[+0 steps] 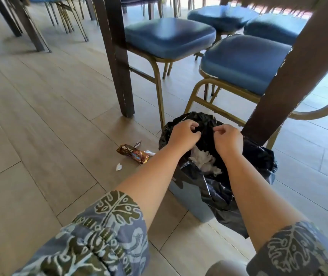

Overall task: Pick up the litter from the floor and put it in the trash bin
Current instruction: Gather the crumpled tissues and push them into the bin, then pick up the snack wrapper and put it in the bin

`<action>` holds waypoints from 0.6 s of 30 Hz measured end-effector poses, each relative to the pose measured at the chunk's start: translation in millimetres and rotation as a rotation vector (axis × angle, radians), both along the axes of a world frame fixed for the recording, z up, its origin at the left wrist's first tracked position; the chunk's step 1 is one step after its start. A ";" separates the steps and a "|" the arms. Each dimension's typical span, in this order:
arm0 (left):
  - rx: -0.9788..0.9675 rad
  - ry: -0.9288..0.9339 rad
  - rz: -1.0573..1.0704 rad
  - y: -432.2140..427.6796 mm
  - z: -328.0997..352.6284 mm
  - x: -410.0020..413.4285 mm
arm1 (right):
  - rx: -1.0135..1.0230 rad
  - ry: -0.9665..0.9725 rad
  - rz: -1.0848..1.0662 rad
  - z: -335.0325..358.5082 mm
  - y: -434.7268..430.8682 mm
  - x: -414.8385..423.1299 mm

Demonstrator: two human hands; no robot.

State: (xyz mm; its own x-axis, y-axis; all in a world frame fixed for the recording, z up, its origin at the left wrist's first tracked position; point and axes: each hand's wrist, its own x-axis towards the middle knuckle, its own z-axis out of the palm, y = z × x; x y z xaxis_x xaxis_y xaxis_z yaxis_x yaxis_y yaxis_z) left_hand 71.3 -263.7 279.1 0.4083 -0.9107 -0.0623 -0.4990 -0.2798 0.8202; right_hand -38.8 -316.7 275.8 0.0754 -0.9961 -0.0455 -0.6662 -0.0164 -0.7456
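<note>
A grey-blue trash bin (191, 198) stands on the tiled floor, lined with a black plastic bag (256, 156). Crumpled white paper (202, 160) lies inside it. Both my hands reach over the bin's far rim. My left hand (183, 134) pinches the black bag's edge with curled fingers. My right hand (227, 139) is curled beside it, fingertips also on the bag. On the floor left of the bin lies a brown snack wrapper (132, 154), with a small white scrap (119, 166) near it and another white bit (150, 152) at its right end.
A dark table leg (119, 76) stands just behind the wrapper, and a second one (290, 82) rises right behind the bin. Blue-cushioned chairs with gold metal frames (244, 62) crowd the space beyond. Open tile floor stretches to the left.
</note>
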 end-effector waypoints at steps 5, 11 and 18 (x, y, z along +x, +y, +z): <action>-0.176 0.057 0.232 19.4 -4.8 23.5 | -0.129 -0.147 0.148 5.0 22.1 43.6; -0.102 0.058 0.429 54.3 -27.2 85.1 | -0.122 -0.226 0.382 -9.4 49.5 119.2; 0.176 -0.036 0.636 97.4 -45.4 143.4 | 0.132 -0.128 0.610 -55.7 79.6 176.3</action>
